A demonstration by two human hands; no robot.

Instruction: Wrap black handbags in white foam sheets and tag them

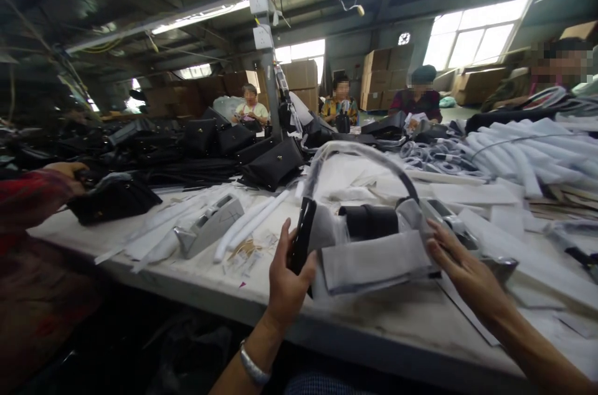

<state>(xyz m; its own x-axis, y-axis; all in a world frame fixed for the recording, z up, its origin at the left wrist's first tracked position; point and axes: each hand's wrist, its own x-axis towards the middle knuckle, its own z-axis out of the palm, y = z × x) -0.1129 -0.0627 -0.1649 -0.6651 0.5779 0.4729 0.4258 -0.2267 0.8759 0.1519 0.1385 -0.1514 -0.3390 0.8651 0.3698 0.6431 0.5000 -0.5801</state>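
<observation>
A black handbag (369, 222) is held upright between my hands above the table's front edge. Clear wrapping covers its arched handle (359, 149), and a whitish sheet (376, 261) lies across its front. My left hand (290, 280) grips the bag's left side, thumb in front and fingers behind. At the right side, my right hand (451, 253) presses its fingers against the bag; part of its grip is hidden. Grey tape dispensers stand to either side, one on the left (210, 225) and one behind my right hand (498, 267).
White foam tubes (252, 223) and small ties (252, 252) lie on the table (187, 280). Black bags (273, 164) are heaped at the back left, foam rolls (514, 146) at the right. A co-worker's hand (68, 171) touches a bag at left. Several people sit opposite, near a post (271, 83).
</observation>
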